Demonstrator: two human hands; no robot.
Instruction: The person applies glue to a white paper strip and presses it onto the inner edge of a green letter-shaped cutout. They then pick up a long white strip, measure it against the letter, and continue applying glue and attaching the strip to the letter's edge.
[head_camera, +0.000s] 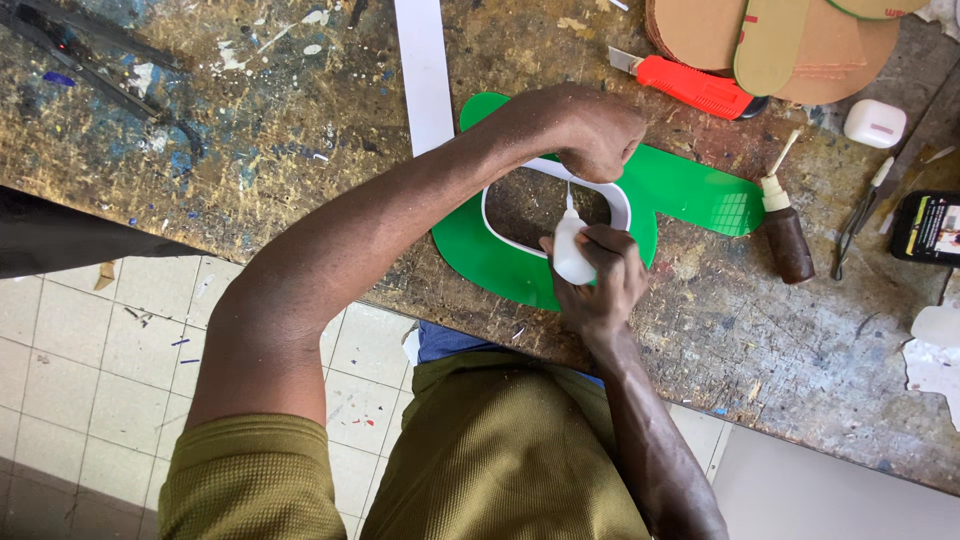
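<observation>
At the middle of the paint-flecked surface (250, 120), the right hand (600, 275) is closed around a small white glue bottle (570, 250), nozzle toward twelve o'clock, apparently running glue along the white strip (622, 205) edging the green cut-out (690, 190), which the fisted left hand (595, 135) pins down; following that curve calls for steady pressure.

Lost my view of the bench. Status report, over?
Left hand fisted, pressing white strip on green cutout. Right hand gripping small white bottle, nozzle at strip. Brown bottle beside, not blocking.
</observation>
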